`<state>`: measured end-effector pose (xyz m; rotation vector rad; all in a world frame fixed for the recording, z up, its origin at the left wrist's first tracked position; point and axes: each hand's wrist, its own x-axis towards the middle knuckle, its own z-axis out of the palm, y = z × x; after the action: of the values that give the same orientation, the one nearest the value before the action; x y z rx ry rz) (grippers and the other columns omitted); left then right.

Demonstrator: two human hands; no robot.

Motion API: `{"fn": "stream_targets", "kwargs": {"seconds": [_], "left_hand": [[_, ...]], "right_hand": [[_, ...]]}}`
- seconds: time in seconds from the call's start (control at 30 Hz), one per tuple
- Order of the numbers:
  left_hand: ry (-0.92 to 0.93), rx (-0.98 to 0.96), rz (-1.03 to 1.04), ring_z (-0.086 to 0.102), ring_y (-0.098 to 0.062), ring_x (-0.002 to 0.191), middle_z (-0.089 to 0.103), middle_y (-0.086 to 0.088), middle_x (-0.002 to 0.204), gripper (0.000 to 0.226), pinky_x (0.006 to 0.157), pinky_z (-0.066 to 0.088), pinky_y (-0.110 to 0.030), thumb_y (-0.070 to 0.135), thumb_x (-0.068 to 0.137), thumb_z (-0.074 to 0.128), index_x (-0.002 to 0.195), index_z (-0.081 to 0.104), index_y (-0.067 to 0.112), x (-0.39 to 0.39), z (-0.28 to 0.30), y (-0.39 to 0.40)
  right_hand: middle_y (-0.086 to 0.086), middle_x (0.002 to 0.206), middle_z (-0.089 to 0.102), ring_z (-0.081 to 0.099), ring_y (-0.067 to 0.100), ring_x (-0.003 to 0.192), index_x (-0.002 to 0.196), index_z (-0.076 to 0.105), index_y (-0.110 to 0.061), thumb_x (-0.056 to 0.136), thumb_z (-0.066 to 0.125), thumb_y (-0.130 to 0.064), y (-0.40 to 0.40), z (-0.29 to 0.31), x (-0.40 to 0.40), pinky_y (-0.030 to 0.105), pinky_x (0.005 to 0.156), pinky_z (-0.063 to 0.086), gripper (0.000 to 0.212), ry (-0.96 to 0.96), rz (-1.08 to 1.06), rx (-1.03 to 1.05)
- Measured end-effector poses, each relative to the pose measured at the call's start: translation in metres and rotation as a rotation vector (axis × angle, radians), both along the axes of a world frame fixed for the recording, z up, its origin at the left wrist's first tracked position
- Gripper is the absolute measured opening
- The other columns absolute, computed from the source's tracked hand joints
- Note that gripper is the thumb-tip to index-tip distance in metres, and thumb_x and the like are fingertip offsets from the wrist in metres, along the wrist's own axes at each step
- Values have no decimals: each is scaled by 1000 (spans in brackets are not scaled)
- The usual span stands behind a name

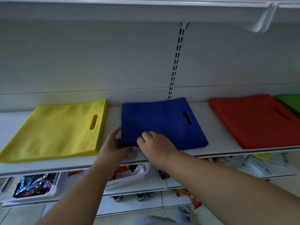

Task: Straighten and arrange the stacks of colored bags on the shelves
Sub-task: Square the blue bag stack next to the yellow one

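The blue stack (162, 122) lies flat on the shelf (113, 161), gripped at its near left corner by both hands. The left hand (113, 146) curls round the corner's edge, thumb up along the side; the right hand (155, 145) presses curled fingers on top beside it. The stack's handle slot (187, 118) sits toward the right, running front to back, with the long sides likewise. Left of blue lies the yellow stack (55, 132); right of blue, red (256, 119), then green (290, 104).
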<state>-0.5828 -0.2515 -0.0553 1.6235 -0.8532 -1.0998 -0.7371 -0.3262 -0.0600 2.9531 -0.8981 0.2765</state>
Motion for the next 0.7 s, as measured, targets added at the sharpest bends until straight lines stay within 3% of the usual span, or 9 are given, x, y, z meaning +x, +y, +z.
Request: {"fn": "stream_targets", "kwargs": {"seconds": [0.2,0.33,0.5,0.6,0.63,0.7], "left_hand": [[80,24,56,68,-27,88,69,-7,102,58,85,57,-46,20,92,63,144,39,29,-3,4,1],[-39,87,137,64,-24,79,66,-9,99,50,81,57,-44,12,97,54,144,40,25,-8,6,-9],[-170,208,148,61,-24,79,62,-7,100,44,78,57,-46,14,100,44,144,41,24,-4,6,-17],[-243,263,141,64,-26,84,62,-8,99,38,82,57,-49,17,101,41,139,45,21,-4,7,-21],[-268,279,134,64,-26,86,62,-8,100,36,84,57,-49,18,101,40,137,47,20,-5,8,-24],[-309,305,117,65,-26,87,62,-7,97,28,84,57,-47,17,101,39,127,51,20,-8,11,-29]], "right_hand": [[11,94,53,49,26,81,101,57,-5,82,67,-16,-1,-7,-2,34,61,32,23,-24,-35,68],[7,76,52,49,23,65,82,59,-10,47,83,-5,-8,-10,-1,29,51,35,42,-21,-128,-5],[9,112,58,56,32,100,110,61,-15,55,85,-22,-30,-7,-66,42,79,47,60,2,-438,-61],[10,133,48,49,30,117,130,50,-20,65,80,-40,-43,-8,-117,42,93,47,74,-10,-677,40],[8,129,49,50,28,114,130,48,-22,68,75,-42,-47,-8,-128,40,90,50,71,-47,-741,127],[2,105,58,58,19,89,111,52,-26,66,65,-40,-53,-6,-140,29,65,52,49,-209,-776,323]]}}
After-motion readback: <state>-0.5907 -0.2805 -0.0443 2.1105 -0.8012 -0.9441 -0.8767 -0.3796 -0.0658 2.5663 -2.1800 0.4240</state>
